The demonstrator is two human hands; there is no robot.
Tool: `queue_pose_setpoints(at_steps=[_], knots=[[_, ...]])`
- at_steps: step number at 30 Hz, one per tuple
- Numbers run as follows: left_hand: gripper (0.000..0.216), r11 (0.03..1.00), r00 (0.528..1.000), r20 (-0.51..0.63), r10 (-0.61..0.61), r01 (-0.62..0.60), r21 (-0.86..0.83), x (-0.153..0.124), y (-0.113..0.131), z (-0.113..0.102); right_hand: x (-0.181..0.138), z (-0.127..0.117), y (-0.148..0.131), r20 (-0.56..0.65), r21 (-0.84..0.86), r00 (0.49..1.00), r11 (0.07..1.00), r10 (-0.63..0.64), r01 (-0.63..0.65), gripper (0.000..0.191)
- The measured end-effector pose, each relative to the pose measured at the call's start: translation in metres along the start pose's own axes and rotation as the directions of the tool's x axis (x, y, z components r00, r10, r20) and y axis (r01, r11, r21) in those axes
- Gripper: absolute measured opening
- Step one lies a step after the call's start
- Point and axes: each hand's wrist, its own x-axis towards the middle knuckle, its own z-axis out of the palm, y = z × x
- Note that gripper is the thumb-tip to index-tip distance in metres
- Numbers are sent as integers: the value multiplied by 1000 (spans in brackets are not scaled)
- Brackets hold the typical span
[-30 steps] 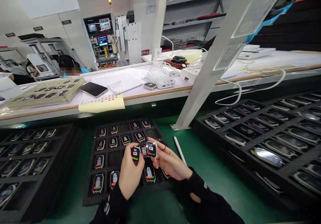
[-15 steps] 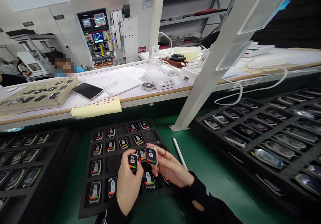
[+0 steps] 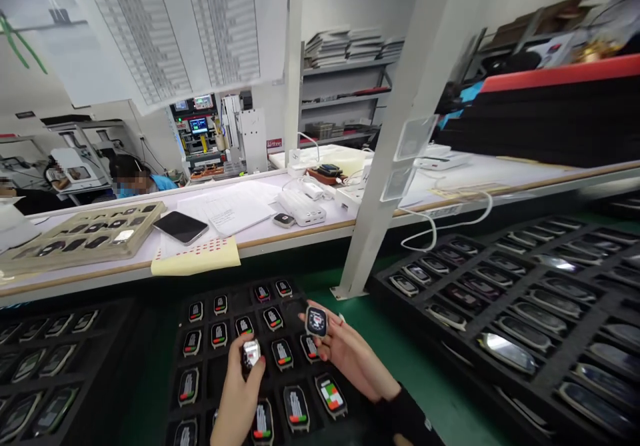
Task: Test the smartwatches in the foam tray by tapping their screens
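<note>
My left hand (image 3: 240, 383) is closed on a smartwatch body (image 3: 251, 354) without a strap, its screen catching a bright glare. To the right, my right hand (image 3: 345, 349) grips a second watch body (image 3: 317, 321) by its edges, the screen lit with a dark picture. Both are held above a black foam tray (image 3: 203, 366) with square pockets. Strapless watches lie in many of the pockets, most showing white text with a red and green bar. One watch (image 3: 331, 395) at the lower right shows coloured blocks instead. The hands are apart, and my left forearm covers part of the tray.
Foam trays of watches flank me, one on the left (image 3: 107, 359) and one on the right (image 3: 480, 329). A white post (image 3: 385, 199) rises beyond the middle. On the shelf lie a phone (image 3: 181, 227), papers (image 3: 235, 213), a white charger box (image 3: 303, 206) and cables. People sit in the back left.
My hands have moved apart, each still holding its watch. The right watch's screen now shows a different picture, and the left one reflects light. The view has tilted upward, bringing hanging printed sheets into sight.
</note>
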Motion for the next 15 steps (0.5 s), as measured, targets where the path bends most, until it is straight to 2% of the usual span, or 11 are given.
queue_pose_setpoints(at_steps=[3,6,9,12,15], knots=[[49,997,999,-1,54,-54,-61,10,10,-21,-3,-12,-30,-141,-121,980,985,-137,120,50],[61,984,991,-70,117,-125,-123,17,27,-47,-13,-24,-65,-282,-288,913,934,-295,213,56],[67,979,987,-132,93,-115,-167,17,43,-60,-24,-28,-91,-319,-439,869,871,-380,220,60],[70,982,992,-113,54,-74,-176,15,48,-50,-30,-22,-99,-259,-563,883,804,-392,192,65],[73,974,1000,-2,8,-8,-226,11,46,-25,-26,-10,-88,-171,-629,921,759,-350,171,76]])
